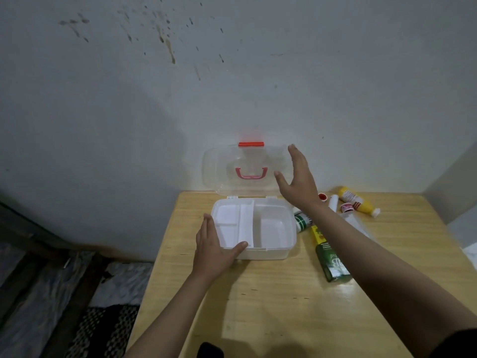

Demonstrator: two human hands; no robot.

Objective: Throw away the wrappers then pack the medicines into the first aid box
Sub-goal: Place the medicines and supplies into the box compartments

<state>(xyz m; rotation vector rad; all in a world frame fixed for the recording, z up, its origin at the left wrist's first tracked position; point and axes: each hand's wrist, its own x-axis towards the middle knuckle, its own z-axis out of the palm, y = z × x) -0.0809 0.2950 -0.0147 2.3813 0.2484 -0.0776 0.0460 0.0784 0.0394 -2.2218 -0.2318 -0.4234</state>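
A white first aid box [268, 251] stands open on the wooden table [271, 306], its divided tray bare. Its clear lid [219, 166], with a red handle and red latch, leans upright against the wall. My left hand [214, 249] rests on the box's front left corner, thumb over the rim. My right hand [299, 177] is raised, fingers spread, at the lid's right edge, holding nothing. To the right of the box lie a green bottle [331, 262], a green-and-white tube [302, 222], a yellow bottle [357, 201], a white tube [333, 202] and two small red-capped jars [347, 208].
The table stands against a stained white wall. A clear plastic piece [357, 224] lies among the medicines. Left of the table the floor shows a patterned mat [103, 329]. A dark object [210, 351] sits at the table's near edge.
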